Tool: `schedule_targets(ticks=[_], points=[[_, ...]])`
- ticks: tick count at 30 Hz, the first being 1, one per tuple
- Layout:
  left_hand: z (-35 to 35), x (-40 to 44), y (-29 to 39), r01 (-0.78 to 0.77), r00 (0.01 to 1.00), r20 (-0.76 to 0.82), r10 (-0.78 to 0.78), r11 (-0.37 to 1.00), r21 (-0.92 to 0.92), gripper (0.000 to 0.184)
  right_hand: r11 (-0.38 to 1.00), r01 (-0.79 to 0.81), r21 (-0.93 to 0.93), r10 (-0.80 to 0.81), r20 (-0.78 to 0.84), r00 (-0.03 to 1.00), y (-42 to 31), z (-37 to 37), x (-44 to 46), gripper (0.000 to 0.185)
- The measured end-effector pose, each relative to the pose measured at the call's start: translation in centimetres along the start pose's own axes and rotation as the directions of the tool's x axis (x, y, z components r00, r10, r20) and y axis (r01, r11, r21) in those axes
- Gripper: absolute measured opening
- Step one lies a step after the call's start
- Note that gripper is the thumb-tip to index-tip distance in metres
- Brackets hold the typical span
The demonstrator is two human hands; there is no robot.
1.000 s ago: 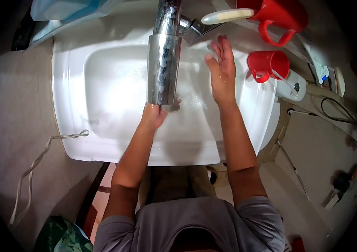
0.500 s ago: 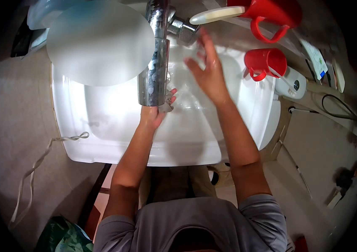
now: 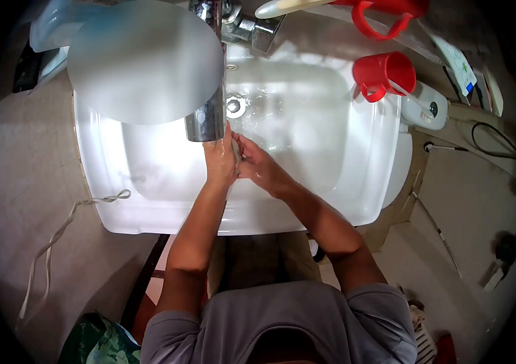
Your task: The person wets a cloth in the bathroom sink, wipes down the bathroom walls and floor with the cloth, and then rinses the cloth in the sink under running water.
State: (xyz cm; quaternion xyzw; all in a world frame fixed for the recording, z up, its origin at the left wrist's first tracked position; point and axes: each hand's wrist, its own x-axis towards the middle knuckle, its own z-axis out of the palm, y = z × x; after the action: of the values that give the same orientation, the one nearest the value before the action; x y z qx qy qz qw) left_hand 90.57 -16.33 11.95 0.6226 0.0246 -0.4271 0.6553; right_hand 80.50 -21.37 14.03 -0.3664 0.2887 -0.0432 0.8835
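Note:
Under the chrome tap (image 3: 209, 115), my left hand (image 3: 220, 161) is over the white sink (image 3: 306, 103), its fingers pointing up toward the drain. My right hand (image 3: 261, 167) meets it from the right, fingers curled against its palm side. Between the two hands shows a bit of a pale grey, wet-looking thing (image 3: 238, 153). Its kind cannot be made out, and the hands cover most of it. Both hands look wet, and water glistens around the metal drain (image 3: 234, 107).
A red mug (image 3: 385, 76) lies tilted on the sink's right rim, near another red mug (image 3: 385, 18). A tap lever or valve (image 3: 252, 31) stands behind. At left hangs a twisted pale cord (image 3: 58, 233). A pale round patch (image 3: 146, 60) hides the upper-left sink.
My right hand has come down and left from beside the valve to meet my left hand. The valve area and drain now show more plainly. The view has shifted slightly.

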Motion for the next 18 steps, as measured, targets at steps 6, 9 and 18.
schedule_targets(ticks=[6, 9, 18], points=[[-0.5, 0.5, 0.1, 0.09, 0.996, 0.005, -0.09, 0.996, -0.025, 0.031, 0.406, 0.184, -0.895, -0.434, -0.012, 0.901, 2.2, -0.4, -6.4, 0.05], [-1.7, 1.1, -1.0, 0.15, 0.968, 0.23, -0.101, 0.966, -0.209, 0.024, 0.049, -0.035, -0.998, -0.444, -0.053, 0.895, 2.2, -0.8, -11.1, 0.04], [-1.6, -5.4, -1.4, -0.695, 0.711, 0.662, 0.236, 0.372, 0.615, 0.039, 0.06, -0.168, -0.984, -0.717, -0.159, 0.678, 3.0, 0.3, -14.2, 0.021]])
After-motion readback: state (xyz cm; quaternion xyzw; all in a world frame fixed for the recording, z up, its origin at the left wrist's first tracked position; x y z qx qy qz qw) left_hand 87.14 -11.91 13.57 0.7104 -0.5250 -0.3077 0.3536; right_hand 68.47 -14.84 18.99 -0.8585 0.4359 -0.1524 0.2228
